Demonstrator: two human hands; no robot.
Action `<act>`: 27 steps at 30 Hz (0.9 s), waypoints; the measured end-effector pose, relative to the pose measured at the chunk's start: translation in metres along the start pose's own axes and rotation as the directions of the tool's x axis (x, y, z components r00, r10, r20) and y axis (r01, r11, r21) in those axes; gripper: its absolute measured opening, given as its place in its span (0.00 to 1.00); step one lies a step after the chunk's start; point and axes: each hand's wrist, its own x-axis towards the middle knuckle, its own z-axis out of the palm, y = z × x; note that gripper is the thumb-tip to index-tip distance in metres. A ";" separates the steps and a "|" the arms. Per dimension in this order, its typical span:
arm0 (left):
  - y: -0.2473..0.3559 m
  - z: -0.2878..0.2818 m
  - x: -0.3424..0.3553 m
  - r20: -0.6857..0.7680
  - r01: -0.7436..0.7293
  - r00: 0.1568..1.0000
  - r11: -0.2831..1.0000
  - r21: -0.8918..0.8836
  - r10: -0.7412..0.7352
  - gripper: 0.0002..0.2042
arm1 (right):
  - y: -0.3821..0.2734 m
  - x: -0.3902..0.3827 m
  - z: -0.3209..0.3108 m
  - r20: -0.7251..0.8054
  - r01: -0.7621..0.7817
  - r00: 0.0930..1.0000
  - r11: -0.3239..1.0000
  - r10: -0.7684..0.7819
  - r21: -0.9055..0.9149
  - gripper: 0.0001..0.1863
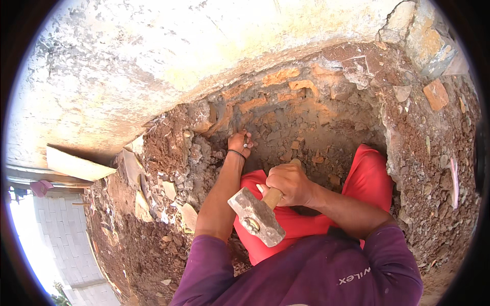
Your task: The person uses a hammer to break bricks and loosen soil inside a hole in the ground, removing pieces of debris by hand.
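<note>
My right hand (pixel 288 183) is wrapped round the short wooden handle of a club hammer (pixel 256 217). Its worn grey steel head is raised over my red-trousered leg, close to my chest. Farther off, at the left side of the dug pit, my left hand (pixel 240 144) is closed on a thin metal rod (pixel 247 142), most of which is hidden by my fingers. That hand is beside the broken brickwork (pixel 250 104) under the wall. A dark band circles the left wrist.
A stained plaster wall (pixel 153 56) overhangs the pit (pixel 316 132), whose floor holds loose soil and brick bits. Heaped earth and rubble (pixel 153 245) lie on the left. A brick piece (pixel 435 94) rests on the right bank. Grey block paving (pixel 64 229) shows far left.
</note>
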 end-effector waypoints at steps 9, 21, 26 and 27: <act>-0.001 -0.010 0.016 0.039 0.043 0.998 0.999 -0.027 -0.042 0.10 | 0.020 -0.011 0.006 0.013 -0.468 0.883 0.881 0.470 -0.062 0.13; -0.002 -0.011 0.033 0.083 0.034 0.996 0.995 -0.095 -0.026 0.05 | 0.032 -0.011 0.000 0.076 -0.618 0.773 0.775 0.629 -0.129 0.14; -0.001 -0.019 0.034 0.226 0.140 0.971 0.943 -0.303 -0.072 0.06 | 0.022 -0.001 0.006 0.016 -0.379 0.924 0.923 0.381 -0.067 0.15; 0.002 -0.028 0.040 0.224 0.132 0.972 0.944 -0.301 -0.064 0.06 | 0.038 -0.001 0.013 0.076 -0.539 0.829 0.828 0.554 -0.157 0.15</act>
